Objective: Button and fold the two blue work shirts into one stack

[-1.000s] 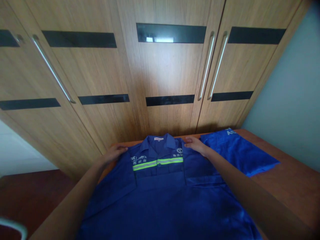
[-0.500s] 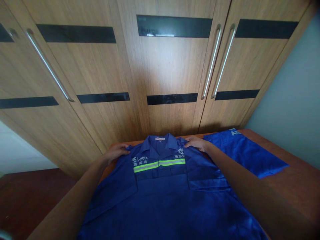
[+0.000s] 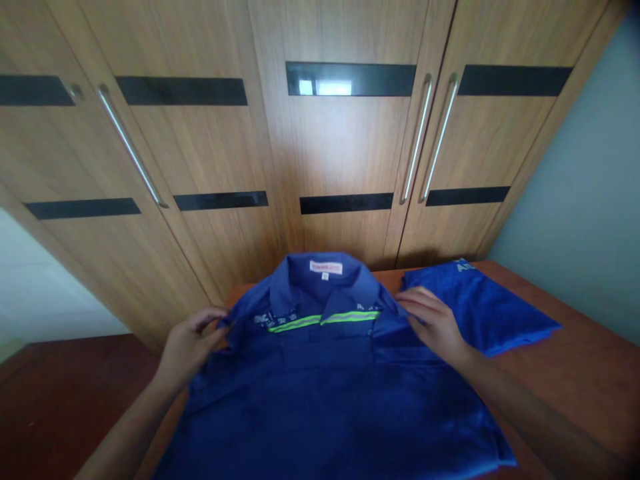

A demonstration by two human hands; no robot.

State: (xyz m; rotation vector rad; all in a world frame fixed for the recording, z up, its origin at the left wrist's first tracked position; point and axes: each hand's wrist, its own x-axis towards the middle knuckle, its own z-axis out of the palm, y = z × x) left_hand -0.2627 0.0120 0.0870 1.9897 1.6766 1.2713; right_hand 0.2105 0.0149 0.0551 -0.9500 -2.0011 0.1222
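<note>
A dark blue work shirt [image 3: 325, 387] with a collar, white lettering and a yellow-green reflective stripe lies front side up, its collar pointing away from me. At its left shoulder edge my left hand [image 3: 193, 337] pinches the cloth between thumb and fingers. My right hand [image 3: 433, 320] grips the opposite shoulder edge. The collar and upper chest are raised toward me, with a white label showing inside the neck. The lower part of the shirt runs out of view at the bottom.
A folded blue garment [image 3: 475, 307] with white letters lies to the right on the reddish-brown table [image 3: 585, 360]. Behind the table stands a wooden wardrobe [image 3: 340, 153] with long metal handles. A pale wall [image 3: 575, 207] bounds the right side.
Both hands have come nearer to me and farther apart, lifting the shirt's shoulders and collar. The view has shifted slightly. The folded garment lies where it was.
</note>
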